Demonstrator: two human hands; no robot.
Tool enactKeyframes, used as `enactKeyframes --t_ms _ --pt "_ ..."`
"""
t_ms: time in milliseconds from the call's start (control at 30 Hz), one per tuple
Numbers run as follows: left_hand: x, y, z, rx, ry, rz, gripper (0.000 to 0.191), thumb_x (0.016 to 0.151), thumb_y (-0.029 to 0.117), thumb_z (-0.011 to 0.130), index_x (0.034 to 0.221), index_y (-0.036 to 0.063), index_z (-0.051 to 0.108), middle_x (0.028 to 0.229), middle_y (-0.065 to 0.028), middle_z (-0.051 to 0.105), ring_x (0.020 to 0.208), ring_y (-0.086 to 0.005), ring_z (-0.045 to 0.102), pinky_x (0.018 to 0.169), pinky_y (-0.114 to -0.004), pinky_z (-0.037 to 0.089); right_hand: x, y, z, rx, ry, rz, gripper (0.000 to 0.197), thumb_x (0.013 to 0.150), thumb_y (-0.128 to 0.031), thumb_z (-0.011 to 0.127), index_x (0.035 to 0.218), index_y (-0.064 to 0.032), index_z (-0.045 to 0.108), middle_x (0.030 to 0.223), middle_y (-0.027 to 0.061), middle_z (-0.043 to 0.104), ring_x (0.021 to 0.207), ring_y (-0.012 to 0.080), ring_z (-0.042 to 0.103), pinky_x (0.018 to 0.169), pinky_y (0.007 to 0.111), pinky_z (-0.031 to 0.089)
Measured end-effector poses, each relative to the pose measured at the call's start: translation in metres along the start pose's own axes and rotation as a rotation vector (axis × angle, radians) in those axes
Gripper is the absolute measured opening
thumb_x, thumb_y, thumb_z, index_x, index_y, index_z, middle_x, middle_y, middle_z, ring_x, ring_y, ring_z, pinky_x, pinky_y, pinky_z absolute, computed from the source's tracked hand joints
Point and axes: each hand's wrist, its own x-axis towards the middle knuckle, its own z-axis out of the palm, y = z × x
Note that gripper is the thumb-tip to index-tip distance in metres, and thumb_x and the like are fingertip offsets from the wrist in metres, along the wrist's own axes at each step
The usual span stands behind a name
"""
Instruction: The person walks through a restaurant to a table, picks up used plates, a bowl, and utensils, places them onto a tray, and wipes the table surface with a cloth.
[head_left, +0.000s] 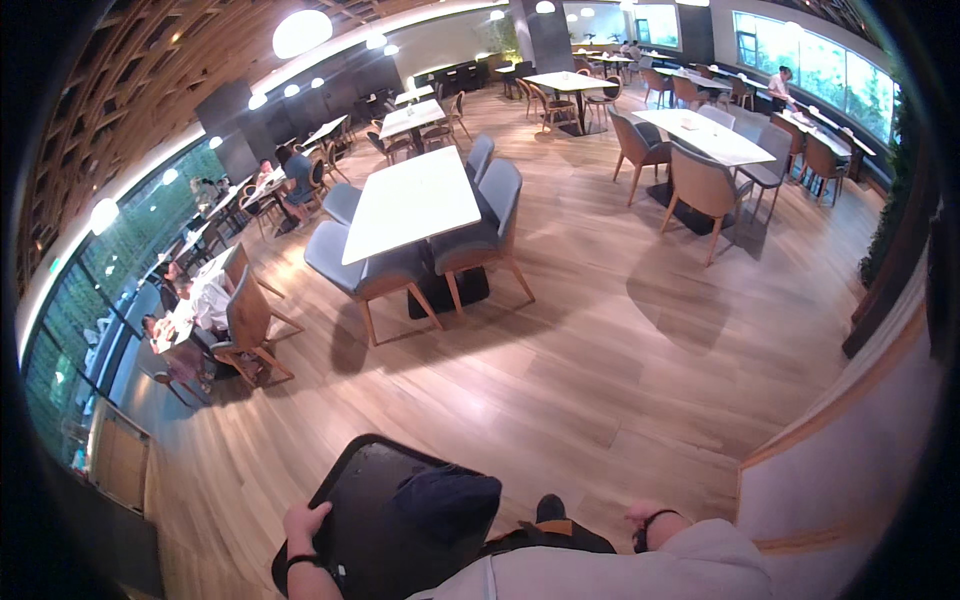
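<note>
My left hand (304, 523) grips the left rim of a black serving tray (367, 517), its thumb lying over the edge. On the tray rests a crumpled dark navy cloth (450, 499), near the right side. The tray is held at waist height, close to my body. My right hand (643, 513) hangs at my right side above the wood floor, with a dark band at the wrist. It appears to hold nothing; its fingers are small and blurred. One dark shoe (551, 508) shows between the tray and that hand.
Ahead stands a white table (420, 199) with grey chairs (334, 255). Another white table (701, 135) with chairs is at right. People sit by the left windows around a table (180, 330). A person (780, 86) stands far right. A low partition wall (840, 442) borders my right.
</note>
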Motion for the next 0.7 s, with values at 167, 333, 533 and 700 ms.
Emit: enactKeyframes --t_ms 167,333,533,700 --pt "0.125 0.164 -0.024 -0.15 -0.207 -0.011 0.05 0.071 0.053 0.072 0.096 0.0093 0.077 0.086 -0.0115 0.075 0.083 -0.0255 0.073 0.078 -0.039 0.055 0.059 -0.181 -0.208 0.168 0.219 -0.457 0.047 0.084 -0.039 0.061 0.118 -0.0063 0.066 0.112 0.0174 0.069 0.104 0.0335 0.066 0.091 0.04 0.052" --pt "0.244 0.355 0.005 -0.107 -0.162 0.257 0.047 0.071 0.051 0.072 0.093 0.0101 0.078 0.085 -0.0119 0.074 0.084 -0.026 0.072 0.078 -0.039 0.055 0.124 -0.239 -0.369 0.348 0.212 -0.539 0.052 0.085 -0.036 0.064 0.129 -0.009 0.061 0.121 0.0176 0.067 0.108 0.0316 0.065 0.093 0.04 0.051" --pt "0.413 0.584 0.02 -0.09 -0.244 0.412 0.045 0.071 0.052 0.071 0.089 0.0109 0.077 0.089 -0.0114 0.074 0.086 -0.0281 0.071 0.082 -0.04 0.054 0.235 -0.115 -0.43 0.583 0.262 -0.199 0.029 0.087 -0.031 0.063 0.098 -0.0048 0.069 0.077 0.0088 0.07 0.068 0.0179 0.065 0.065 0.037 0.052" --pt "0.513 0.768 0.038 -0.102 -0.368 0.625 0.051 0.072 0.057 0.07 0.093 0.0104 0.077 0.093 -0.0131 0.074 0.093 -0.0285 0.071 0.086 -0.04 0.054 0.235 0.038 -0.419 0.863 0.019 0.281 0.029 0.088 -0.03 0.06 0.076 -0.0047 0.067 0.069 0.0081 0.067 0.058 0.0219 0.059 0.054 0.041 0.045"
